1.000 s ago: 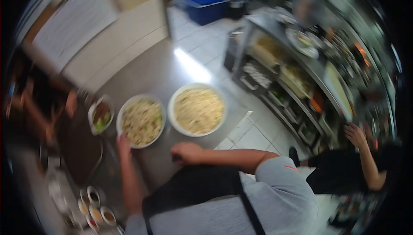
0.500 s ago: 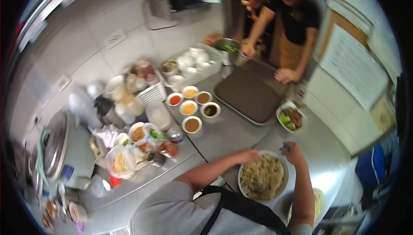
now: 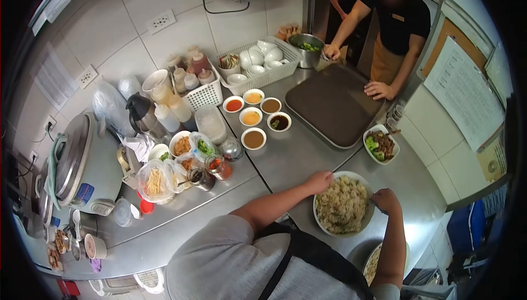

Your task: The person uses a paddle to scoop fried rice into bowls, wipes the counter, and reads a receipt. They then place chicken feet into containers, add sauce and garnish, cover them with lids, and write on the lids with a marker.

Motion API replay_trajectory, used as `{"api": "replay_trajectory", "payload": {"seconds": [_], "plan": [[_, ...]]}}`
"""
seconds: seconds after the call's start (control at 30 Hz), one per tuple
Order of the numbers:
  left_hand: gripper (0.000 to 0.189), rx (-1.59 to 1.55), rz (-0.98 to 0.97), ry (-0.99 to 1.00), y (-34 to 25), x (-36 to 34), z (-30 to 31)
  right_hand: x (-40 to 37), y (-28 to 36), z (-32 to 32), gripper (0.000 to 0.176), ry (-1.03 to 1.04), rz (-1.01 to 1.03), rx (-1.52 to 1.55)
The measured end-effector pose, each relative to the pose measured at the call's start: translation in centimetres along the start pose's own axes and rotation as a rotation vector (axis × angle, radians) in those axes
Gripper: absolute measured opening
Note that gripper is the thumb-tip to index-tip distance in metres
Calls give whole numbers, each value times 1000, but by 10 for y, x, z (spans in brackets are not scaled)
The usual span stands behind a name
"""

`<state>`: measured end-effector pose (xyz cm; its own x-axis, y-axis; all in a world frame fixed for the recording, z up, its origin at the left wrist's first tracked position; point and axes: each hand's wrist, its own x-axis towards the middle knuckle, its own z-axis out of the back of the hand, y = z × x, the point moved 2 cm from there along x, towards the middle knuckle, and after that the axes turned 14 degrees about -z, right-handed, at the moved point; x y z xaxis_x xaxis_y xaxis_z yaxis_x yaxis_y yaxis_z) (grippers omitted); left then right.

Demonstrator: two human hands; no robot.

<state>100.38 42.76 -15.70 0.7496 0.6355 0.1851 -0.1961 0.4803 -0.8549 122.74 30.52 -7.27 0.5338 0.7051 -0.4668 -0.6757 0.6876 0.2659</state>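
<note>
A large white bowl (image 3: pixel 360 181) of fried rice (image 3: pixel 341 205) stands on the steel counter in front of me. My left hand (image 3: pixel 320 182) is closed on its upper left rim. At the right rim, my right hand (image 3: pixel 387 200) is closed round a utensil whose end reaches into the bowl; the hand hides most of it. Below my right forearm, partly covered, stands a second bowl of light food (image 3: pixel 372 266). Further up on the right is a small white bowl of meat and greens (image 3: pixel 382 145).
A brown tray (image 3: pixel 332 105) lies near a co-worker (image 3: pixel 396 31), whose one hand rests by its edge. Several sauce bowls (image 3: pixel 253 138), a basket of white bowls (image 3: pixel 274 70), bottles (image 3: pixel 166 118), toppings and jars (image 3: pixel 202 179), and a large cooker (image 3: pixel 99 163) stand leftward.
My right hand has come down onto the bowl's right edge; before, it was raised beside it with something blue at its fingers. The camera view has shifted slightly.
</note>
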Motion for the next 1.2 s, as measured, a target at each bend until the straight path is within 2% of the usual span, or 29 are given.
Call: {"api": "replay_trajectory", "payload": {"seconds": [0.03, 0.07, 0.13, 0.17, 0.2, 0.23, 0.27, 0.3, 0.33, 0.4, 0.5, 0.6, 0.67, 0.73, 0.83, 0.93, 1.03, 1.13, 1.2], "plan": [[27, 37, -16, -40, 1, -2, -3, -8, -8, 0, 30, 41, -73, 58], [27, 4, 54, -99, 3, -6, -7, -15, -17, -3, 32, 83, -150, 120], [28, -57, 195, -195, -2, -23, -15, -24, -33, -16, 32, 29, -74, 62], [30, -59, 170, -307, 15, -32, -30, -26, -45, -24, 33, 4, -50, 34], [31, -67, 146, -408, 29, -44, -48, -20, -56, -37, 34, -58, 143, -153], [34, -253, 342, -297, -4, -55, -40, -11, -71, -50, 35, -108, 327, -337], [38, -423, 545, -172, -42, -58, -15, -6, -77, -54, 36, -124, 252, -222], [41, -483, 588, 107, -47, -55, 2, -3, -77, -53, 36, -147, 219, -189], [45, -529, 623, 378, -46, -48, 15, -17, -60, -38, 36, -142, 105, -53], [48, -373, 573, 310, -36, -34, 24, -17, -42, -27, 34, -150, -2, 167], [48, -377, 533, 318, -15, -22, 9, -10, -36, -39, 32, -161, -72, 518], [46, -347, 514, 110, -16, -30, 4, -24, -40, -50, 33, -154, -186, 745], [46, -357, 517, 44, -14, -36, 4, -35, -47, -73, 35, -119, -292, 887], [45, -387, 529, -40, -13, -43, 5, -54, -46, -89, 36, -174, -288, 870], [42, -440, 567, -184, -13, -53, 10, -63, -32, -117, 37, -86, -342, 1052], [39, -518, 586, -301, -5, -61, 19, -67, 1, -116, 39, 24, -178, 933], [37, -624, 576, -421, -1, -62, 33, -54, 28, -97, 43, 68, -48, 670], [37, -624, 578, -534, 1, -62, 49, -31, 36, -66, 47, 75, -189, 742], [38, -628, 584, -545, 11, -62, 58, 30, 19, -66, 50, 12, -194, 929]]}}
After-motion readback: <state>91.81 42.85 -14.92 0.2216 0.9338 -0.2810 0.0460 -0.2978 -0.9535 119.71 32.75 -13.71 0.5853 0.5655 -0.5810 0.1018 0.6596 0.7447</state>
